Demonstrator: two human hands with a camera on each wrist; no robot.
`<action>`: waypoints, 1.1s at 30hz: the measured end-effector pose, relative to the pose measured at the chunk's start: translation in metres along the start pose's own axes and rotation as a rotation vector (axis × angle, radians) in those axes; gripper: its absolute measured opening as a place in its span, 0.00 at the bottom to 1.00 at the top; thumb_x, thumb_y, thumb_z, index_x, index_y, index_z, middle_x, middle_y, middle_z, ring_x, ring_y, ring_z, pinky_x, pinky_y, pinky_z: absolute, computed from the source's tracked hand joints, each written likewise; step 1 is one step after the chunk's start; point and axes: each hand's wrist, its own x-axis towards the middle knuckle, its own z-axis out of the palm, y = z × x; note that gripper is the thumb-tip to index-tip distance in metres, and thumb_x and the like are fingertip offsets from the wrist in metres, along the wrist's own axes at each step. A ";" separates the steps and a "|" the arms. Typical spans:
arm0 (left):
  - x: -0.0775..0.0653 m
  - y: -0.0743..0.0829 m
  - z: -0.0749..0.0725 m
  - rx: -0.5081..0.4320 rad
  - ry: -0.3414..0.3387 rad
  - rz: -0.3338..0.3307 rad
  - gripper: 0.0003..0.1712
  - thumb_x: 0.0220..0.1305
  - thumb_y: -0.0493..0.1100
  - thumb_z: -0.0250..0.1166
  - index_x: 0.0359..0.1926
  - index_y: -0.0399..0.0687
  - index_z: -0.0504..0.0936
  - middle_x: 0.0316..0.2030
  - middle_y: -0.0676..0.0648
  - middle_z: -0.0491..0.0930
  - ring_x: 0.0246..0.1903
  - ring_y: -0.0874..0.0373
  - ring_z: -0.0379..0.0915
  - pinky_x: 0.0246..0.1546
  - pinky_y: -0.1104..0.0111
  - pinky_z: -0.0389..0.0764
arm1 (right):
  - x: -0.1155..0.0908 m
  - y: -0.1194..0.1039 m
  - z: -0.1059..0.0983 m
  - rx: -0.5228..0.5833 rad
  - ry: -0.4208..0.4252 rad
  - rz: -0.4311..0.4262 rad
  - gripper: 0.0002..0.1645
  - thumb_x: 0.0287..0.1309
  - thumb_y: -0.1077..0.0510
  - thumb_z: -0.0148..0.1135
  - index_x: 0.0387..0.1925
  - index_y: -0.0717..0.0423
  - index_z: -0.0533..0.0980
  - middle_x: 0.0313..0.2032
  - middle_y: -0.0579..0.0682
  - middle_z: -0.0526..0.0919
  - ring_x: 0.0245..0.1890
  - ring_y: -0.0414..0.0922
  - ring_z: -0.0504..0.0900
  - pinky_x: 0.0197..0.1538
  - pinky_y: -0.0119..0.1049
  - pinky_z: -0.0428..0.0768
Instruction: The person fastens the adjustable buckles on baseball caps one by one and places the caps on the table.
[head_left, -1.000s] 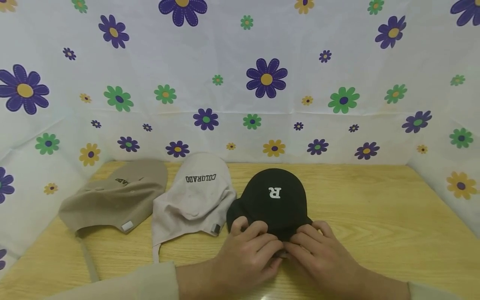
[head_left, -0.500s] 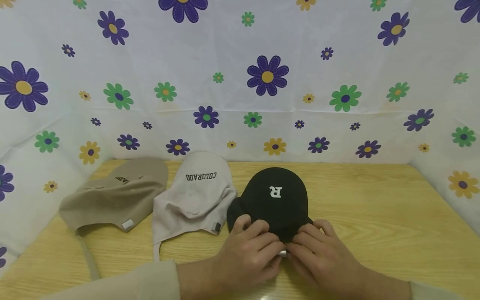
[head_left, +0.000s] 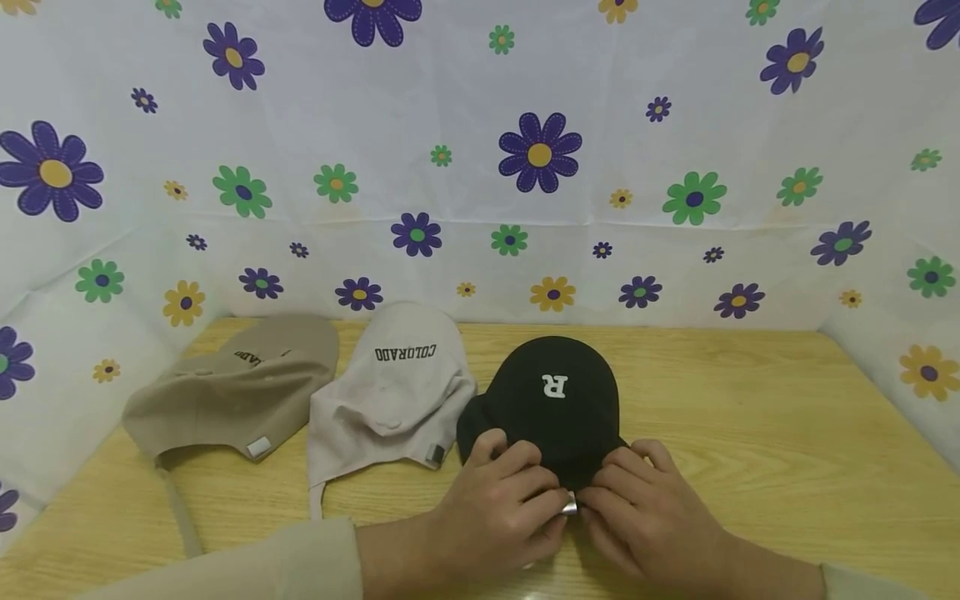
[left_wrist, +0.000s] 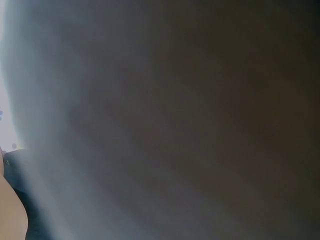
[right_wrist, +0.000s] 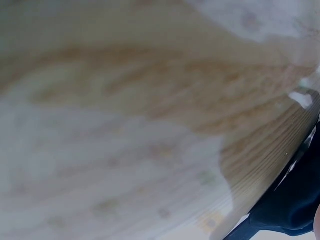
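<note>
A black baseball cap (head_left: 558, 417) with a white letter R lies on the table, its crown upright and its near edge toward me. My left hand (head_left: 498, 508) grips that edge from the left, fingers curled, and my right hand (head_left: 648, 508) does so from the right. Between the fingertips of both hands shows a small silver buckle (head_left: 570, 503). The strap behind it is mostly hidden by the fingers. Dark blur fills most of the left wrist view, with a strip of the cap (left_wrist: 37, 220) low at the left. Dark fabric of the cap (right_wrist: 285, 210) fills the right wrist view's lower right corner.
Left of the black cap lies a pale beige cap (head_left: 390, 400) lettered COLORADO, its strap hanging toward me. Farther left is a tan cap (head_left: 225, 400) with a long loose strap. A flower-print cloth (head_left: 450, 100) hangs behind and beside the wooden table (head_left: 750, 417).
The silver buckle has come into clearer view between the fingertips. Both hands keep their grip on the black cap, and the other caps have not moved; the head view shifted slightly.
</note>
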 end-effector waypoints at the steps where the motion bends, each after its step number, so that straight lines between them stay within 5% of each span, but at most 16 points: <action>1: 0.000 0.000 0.000 0.000 -0.001 0.001 0.06 0.51 0.46 0.66 0.31 0.56 0.87 0.28 0.59 0.82 0.34 0.58 0.72 0.44 0.59 0.65 | 0.000 0.000 0.000 -0.003 -0.001 0.000 0.19 0.70 0.54 0.47 0.27 0.53 0.80 0.28 0.44 0.79 0.33 0.44 0.75 0.43 0.42 0.65; 16: -0.001 -0.001 0.002 -0.010 0.001 -0.001 0.09 0.57 0.45 0.61 0.32 0.55 0.88 0.28 0.58 0.82 0.34 0.59 0.71 0.44 0.59 0.63 | 0.000 0.002 0.000 -0.027 0.007 0.032 0.20 0.67 0.54 0.45 0.23 0.52 0.78 0.25 0.43 0.77 0.31 0.44 0.74 0.41 0.41 0.66; 33: 0.000 -0.003 0.003 -0.004 0.012 0.022 0.10 0.59 0.44 0.59 0.31 0.55 0.87 0.28 0.58 0.82 0.33 0.58 0.71 0.42 0.61 0.65 | -0.008 -0.001 0.003 -0.005 -0.081 0.096 0.18 0.69 0.48 0.48 0.36 0.52 0.81 0.33 0.43 0.79 0.35 0.43 0.74 0.44 0.40 0.67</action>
